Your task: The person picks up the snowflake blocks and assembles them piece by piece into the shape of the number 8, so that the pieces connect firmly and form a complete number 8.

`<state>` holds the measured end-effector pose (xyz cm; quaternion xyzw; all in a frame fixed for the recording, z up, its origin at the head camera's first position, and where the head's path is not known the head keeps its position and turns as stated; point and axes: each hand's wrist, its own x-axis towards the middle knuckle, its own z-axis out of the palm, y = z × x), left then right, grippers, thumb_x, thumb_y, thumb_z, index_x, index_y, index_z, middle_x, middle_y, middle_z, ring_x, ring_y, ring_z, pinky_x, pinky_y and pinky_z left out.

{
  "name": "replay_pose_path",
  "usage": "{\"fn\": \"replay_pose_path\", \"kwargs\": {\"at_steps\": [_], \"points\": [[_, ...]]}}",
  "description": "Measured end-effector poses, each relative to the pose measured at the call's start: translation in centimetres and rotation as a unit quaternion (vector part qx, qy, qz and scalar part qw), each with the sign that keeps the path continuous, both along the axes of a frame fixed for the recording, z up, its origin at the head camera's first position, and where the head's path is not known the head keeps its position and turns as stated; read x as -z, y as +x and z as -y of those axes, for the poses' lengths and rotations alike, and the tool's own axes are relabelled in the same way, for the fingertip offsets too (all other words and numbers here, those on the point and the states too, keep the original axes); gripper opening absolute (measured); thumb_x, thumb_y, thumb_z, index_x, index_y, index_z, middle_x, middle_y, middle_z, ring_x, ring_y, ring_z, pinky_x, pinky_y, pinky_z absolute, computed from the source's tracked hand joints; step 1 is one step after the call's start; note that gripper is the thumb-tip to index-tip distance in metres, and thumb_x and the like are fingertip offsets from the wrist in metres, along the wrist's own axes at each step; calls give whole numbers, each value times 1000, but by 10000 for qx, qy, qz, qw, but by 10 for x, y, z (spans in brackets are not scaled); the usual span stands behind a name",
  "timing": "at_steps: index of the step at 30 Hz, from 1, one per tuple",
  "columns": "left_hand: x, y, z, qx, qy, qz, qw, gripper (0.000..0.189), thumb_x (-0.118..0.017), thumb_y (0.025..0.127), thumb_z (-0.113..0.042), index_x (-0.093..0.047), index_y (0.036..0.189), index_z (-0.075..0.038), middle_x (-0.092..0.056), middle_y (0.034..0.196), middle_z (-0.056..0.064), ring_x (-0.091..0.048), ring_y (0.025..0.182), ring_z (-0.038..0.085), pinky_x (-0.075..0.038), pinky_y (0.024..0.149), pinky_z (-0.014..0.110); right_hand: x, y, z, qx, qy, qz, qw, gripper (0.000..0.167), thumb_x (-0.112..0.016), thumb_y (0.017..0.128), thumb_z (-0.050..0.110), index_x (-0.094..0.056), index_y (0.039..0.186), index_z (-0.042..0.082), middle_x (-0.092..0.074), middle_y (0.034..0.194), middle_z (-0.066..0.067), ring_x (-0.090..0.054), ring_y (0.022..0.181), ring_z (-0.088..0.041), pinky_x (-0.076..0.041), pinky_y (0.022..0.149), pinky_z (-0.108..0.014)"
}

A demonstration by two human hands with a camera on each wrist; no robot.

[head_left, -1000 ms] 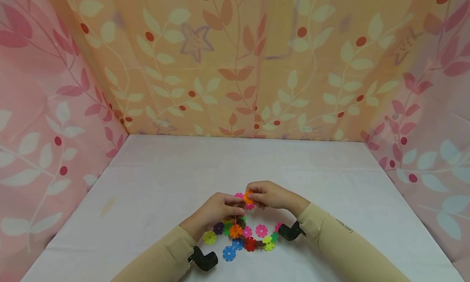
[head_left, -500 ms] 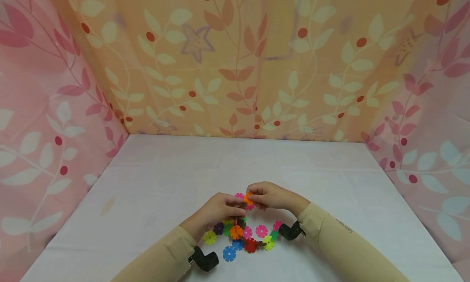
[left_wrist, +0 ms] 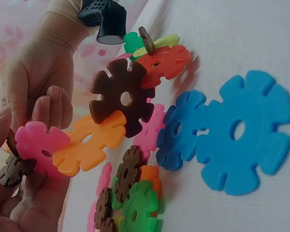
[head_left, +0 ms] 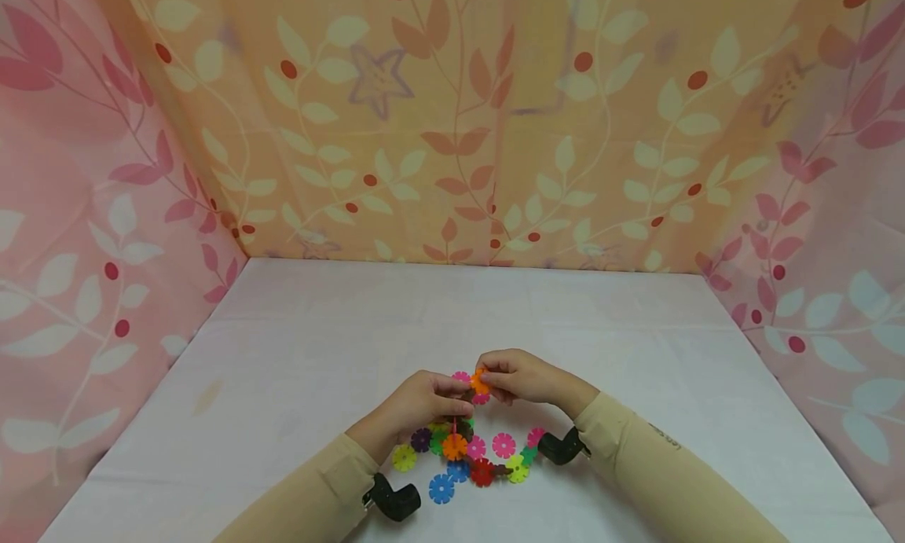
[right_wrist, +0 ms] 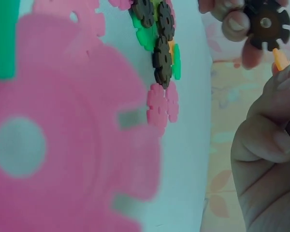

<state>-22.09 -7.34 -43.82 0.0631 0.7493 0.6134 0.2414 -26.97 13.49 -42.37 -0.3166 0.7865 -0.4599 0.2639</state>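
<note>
Between thumb and fingertips my right hand (head_left: 526,376) pinches an orange notched snowflake disc (head_left: 480,381). My left hand (head_left: 424,401) grips a brown snowflake disc (right_wrist: 267,23), seen best in the right wrist view. There the edge of the orange disc (right_wrist: 280,59) meets the brown one's rim; how deep it sits in a slot I cannot tell. Pink discs (head_left: 481,398) show beside the fingertips in the head view. Below the left hand a linked cluster contains another orange disc (head_left: 455,446). Fingers partly hide the held pieces.
Joined blue discs (head_left: 441,488) lie at the front of the white table (head_left: 318,323). A curved chain with a red disc (head_left: 483,471) and a yellow disc (head_left: 518,469) runs toward the right wrist camera (head_left: 561,446). Patterned curtains (head_left: 459,119) enclose the table.
The right hand and its orange disc have shifted very slightly to the right. The left hand and the discs on the table look almost unchanged.
</note>
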Motion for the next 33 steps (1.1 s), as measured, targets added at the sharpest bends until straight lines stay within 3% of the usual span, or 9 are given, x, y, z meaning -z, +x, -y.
{"fn": "replay_pose_path", "kwargs": {"at_steps": [7,12,19,27,31,33], "points": [[0,1,1,-11,26,14,10000,34,-70,80,-18,-66,111,-5,-67,102,10,-63,85,18,-52,77,33,-2,2,3,-97,91,-84,9999,14,-52,94,23,-60,86,14,-50,57,-4,-47,51,-20,-46,50,-38],[-1,0,0,-21,37,20,10000,30,-70,80,-19,-68,107,-5,-68,94,9,-64,81,19,-53,74,32,-2,3,5,-63,70,-123,9999,16,-51,94,21,-60,84,11,-51,57,-4,-48,51,-22,-47,51,-39],[1,-3,-1,-17,-105,-213,9997,23,-66,84,-18,-70,102,-3,-69,83,10,-65,77,21,-54,72,32,2,3,10,-51,-11,-346,9994,19,-49,95,19,-57,80,11,-52,57,-3,-47,50,-13,-48,52,-42],[4,-4,-2,-220,-152,-253,9993,22,-65,84,-18,-70,98,-3,-69,80,7,-63,72,18,-54,70,31,2,5,16,77,452,-721,9963,17,-48,96,20,-54,82,13,-53,57,1,-48,50,-11,-46,49,-26],[5,-3,-2,-147,-81,-150,9997,23,-67,83,-18,-69,100,-4,-68,83,6,-64,76,19,-54,73,32,-2,6,15,-88,710,-628,9955,16,-46,96,21,-53,85,13,-54,59,0,-49,51,-13,-44,48,-24],[5,-2,-1,-83,-31,-58,9999,25,-67,83,-18,-66,103,-4,-68,84,7,-64,79,20,-53,75,34,-5,5,12,-127,767,-457,9959,17,-44,97,25,-53,89,13,-57,62,-2,-52,54,-20,-46,50,-28]]}}
